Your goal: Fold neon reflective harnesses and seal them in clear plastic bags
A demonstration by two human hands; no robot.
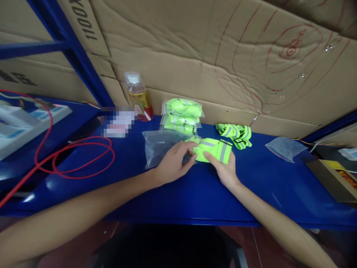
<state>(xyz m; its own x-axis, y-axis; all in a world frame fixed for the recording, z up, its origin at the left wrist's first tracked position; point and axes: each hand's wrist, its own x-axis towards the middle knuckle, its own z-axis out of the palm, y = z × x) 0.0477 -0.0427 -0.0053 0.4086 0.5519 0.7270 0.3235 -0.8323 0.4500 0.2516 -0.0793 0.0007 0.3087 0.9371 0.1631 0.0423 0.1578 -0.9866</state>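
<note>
A folded neon yellow-green reflective strap (212, 152) with silver stripes and a black slider is held over the table by my right hand (227, 170). The right thumb presses on its front, with the fingers behind. My left hand (174, 162) is closed at the strap's left end, thumb and forefinger curled together. Whether they pinch the strap or the edge of the clear plastic bag (154, 145) there cannot be made out. That bag lies flat behind the left hand and is partly covered by it. Another bundled reflective strap (235, 134) lies loose behind my right hand.
Bagged straps (181, 115) are stacked against the cardboard wall (195, 78), beside a wrapped bottle (141, 98). A second clear bag (286, 147) and an open carton (331, 178) are at right. A red cable (83, 143) loops over the blue table (178, 203) at left, near a power strip (44, 121).
</note>
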